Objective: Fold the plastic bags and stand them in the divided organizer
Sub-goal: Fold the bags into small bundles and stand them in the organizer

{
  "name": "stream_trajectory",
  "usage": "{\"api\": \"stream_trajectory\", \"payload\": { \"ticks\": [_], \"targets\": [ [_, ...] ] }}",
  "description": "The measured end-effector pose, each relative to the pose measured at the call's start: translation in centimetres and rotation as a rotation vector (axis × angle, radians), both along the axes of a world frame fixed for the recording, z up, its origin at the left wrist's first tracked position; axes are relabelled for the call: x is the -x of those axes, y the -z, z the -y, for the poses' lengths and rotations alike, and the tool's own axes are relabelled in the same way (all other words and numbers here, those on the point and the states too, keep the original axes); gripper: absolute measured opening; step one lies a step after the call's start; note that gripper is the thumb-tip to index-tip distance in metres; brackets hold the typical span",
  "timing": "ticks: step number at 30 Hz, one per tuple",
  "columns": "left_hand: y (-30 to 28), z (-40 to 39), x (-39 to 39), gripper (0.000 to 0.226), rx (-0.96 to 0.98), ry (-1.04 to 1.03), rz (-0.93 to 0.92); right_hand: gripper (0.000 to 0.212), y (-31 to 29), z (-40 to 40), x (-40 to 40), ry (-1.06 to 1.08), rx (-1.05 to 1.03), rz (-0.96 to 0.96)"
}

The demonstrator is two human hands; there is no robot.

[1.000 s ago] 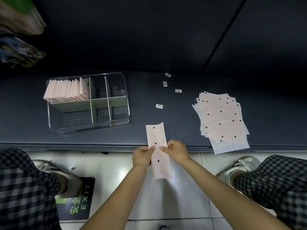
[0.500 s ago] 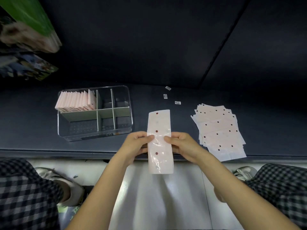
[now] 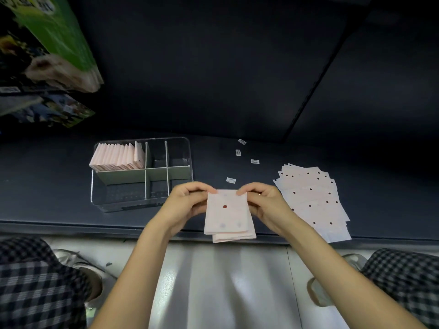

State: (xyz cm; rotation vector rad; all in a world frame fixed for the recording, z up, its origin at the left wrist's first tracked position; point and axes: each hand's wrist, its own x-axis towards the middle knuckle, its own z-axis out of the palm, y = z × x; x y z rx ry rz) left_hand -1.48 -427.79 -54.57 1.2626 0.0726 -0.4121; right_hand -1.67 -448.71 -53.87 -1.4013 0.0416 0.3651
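Observation:
A pale pink plastic bag (image 3: 228, 214) with dark dots, folded over into a short rectangle, hangs in the air at the front edge of the dark shelf. My left hand (image 3: 187, 200) pinches its upper left corner and my right hand (image 3: 263, 200) pinches its upper right corner. To the left stands the clear divided organizer (image 3: 99, 200); several folded pink bags (image 3: 116, 157) stand upright in its back left compartment. A loose pile of unfolded dotted bags (image 3: 313, 200) lies flat on the shelf to the right.
The dark shelf (image 3: 47, 186) holds a few small white labels (image 3: 231, 180) behind my hands. Colourful packages (image 3: 54, 43) hang at the upper left. Below are a pale floor, my checked trouser legs (image 3: 35, 281) and shoes on both sides.
The long strip of bag has been folded in half to a short rectangle. Both hands moved from its middle to its top corners and lifted it slightly toward the shelf.

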Motion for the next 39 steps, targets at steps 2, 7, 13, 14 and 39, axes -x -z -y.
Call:
{"api": "stream_trajectory", "payload": {
  "ticks": [2, 7, 13, 14, 39],
  "targets": [
    [-0.1, -0.2, -0.1, 0.027, 0.040, -0.029, -0.039, 0.041, -0.1, -0.1, -0.2, 0.005, 0.023, 0.041],
    [-0.2, 0.6, -0.5, 0.040, -0.067, -0.073, -0.148, 0.040, 0.2, -0.4, -1.0, -0.012, 0.069, 0.088],
    [-0.1, 0.7, -0.7, 0.021, -0.176, -0.222, -0.077, 0.042, -0.3, -1.3, -2.1, -0.091, 0.162, 0.054],
    [-0.1, 0.6, -0.7, 0.020, -0.210, -0.244, -0.011, 0.042, -0.5, -1.4, -2.4, -0.091, 0.163, 0.043],
    [3.4, -12.7, -9.7, 0.026, -1.147, -0.397, 0.158, 0.018, -2.2, -15.5, -15.4, -0.139, 0.344, -0.103]
  ]
}}
